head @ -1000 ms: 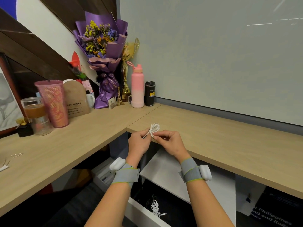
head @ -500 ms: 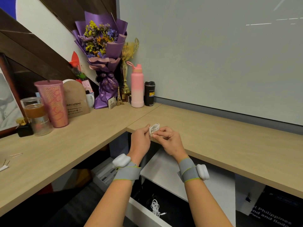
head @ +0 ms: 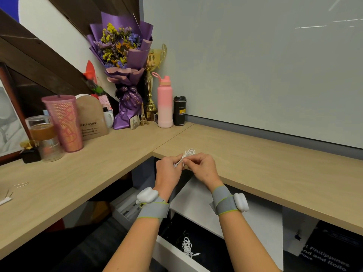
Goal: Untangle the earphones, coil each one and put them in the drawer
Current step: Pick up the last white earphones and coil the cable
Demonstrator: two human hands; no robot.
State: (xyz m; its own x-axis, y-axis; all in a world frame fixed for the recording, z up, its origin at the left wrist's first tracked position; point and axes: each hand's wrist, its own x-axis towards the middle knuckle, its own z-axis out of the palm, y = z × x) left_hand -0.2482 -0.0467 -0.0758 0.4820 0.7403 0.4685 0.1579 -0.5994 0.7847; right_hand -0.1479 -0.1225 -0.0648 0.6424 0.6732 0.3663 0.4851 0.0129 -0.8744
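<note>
Both my hands hold a small coil of white earphones (head: 188, 154) just above the front edge of the wooden desk (head: 265, 169). My left hand (head: 169, 171) pinches the loose end of the cord. My right hand (head: 202, 167) grips the coil, whose loops stick up past the fingers. Below my arms an open drawer (head: 172, 252) with a white front holds a second coiled white earphone (head: 187, 247) on its dark bottom.
The L-shaped desk's corner carries a purple bouquet (head: 122, 61), a gold trophy (head: 154, 79), a pink bottle (head: 164, 103), a black cup (head: 179, 110), a pink tumbler (head: 63, 122) and a glass (head: 44, 138). A white cabinet top (head: 196, 201) lies under my right wrist.
My hands have stayed over the desk edge. The left fingers worked around the coil and now pinch the cord's end on its left side; the loops still stick up.
</note>
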